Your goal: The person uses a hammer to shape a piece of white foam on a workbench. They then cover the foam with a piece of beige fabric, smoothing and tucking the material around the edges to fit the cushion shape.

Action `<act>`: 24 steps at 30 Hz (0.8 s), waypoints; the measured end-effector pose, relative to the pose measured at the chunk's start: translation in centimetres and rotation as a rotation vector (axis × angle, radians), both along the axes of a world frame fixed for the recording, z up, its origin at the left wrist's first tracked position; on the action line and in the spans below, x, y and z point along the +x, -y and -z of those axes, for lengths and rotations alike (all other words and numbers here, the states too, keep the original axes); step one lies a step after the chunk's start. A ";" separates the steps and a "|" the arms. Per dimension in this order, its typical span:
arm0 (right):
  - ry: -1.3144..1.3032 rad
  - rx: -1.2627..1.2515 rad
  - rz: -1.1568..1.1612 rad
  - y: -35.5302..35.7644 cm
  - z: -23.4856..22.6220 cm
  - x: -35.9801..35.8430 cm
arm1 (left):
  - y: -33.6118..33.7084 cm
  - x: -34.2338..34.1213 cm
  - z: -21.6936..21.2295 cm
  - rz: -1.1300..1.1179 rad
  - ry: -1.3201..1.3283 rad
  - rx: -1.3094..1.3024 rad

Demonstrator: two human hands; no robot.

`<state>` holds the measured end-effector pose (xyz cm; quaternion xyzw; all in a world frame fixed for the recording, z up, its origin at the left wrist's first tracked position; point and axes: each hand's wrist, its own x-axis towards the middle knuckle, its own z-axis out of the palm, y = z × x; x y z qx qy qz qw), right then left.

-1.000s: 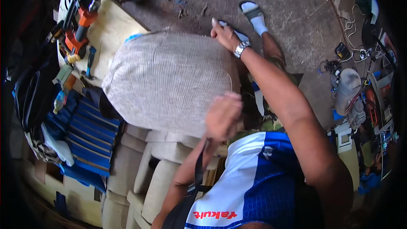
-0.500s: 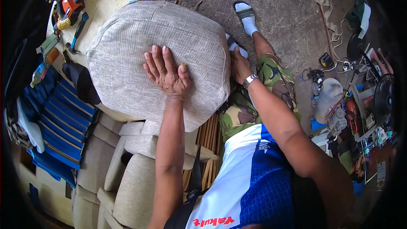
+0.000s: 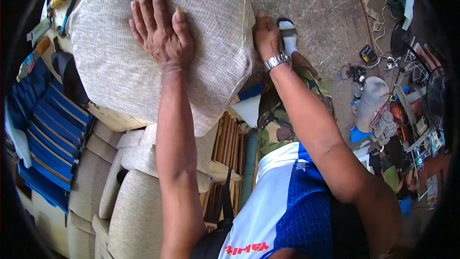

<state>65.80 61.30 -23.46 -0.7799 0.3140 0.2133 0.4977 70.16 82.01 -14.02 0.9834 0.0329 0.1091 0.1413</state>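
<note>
A large grey-beige fabric cushion (image 3: 115, 62) with rounded sides and a seam along its right edge fills the upper middle of the view. My left hand (image 3: 160, 36) lies flat on its top, fingers stretched out and thumb apart. At the cushion's right edge, my right hand (image 3: 267, 38) has its fingers curled in against the side, with a metal watch (image 3: 276, 61) on the wrist. Part of those fingers is hidden by the cushion and the hand itself. The cushion rests partly over a pale board (image 3: 115, 117).
Beige upholstered pieces (image 3: 136, 211) lie at lower left, beside a blue slatted panel (image 3: 60, 129). A hammer (image 3: 72, 7) and other tools are at upper left. Wooden strips (image 3: 225, 136) show under the cushion. A fan (image 3: 435, 98) and clutter line the right; one foot (image 3: 289, 38) stands on concrete.
The cushion and my left hand now appear higher and further left, and larger. My right hand has moved up along the cushion's edge. Only one foot shows now instead of two.
</note>
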 end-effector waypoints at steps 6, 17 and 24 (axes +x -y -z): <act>-0.017 0.037 0.247 -0.7 1.3 -0.1 | -0.2 -0.1 0.6 0.057 0.047 -0.008; -0.125 -0.054 0.144 -2.3 7.8 -2.3 | 0.2 -1.2 -0.7 0.218 0.053 -0.044; -0.119 0.235 0.143 -1.9 9.0 -2.1 | 9.2 -11.4 -2.9 0.387 -0.458 0.377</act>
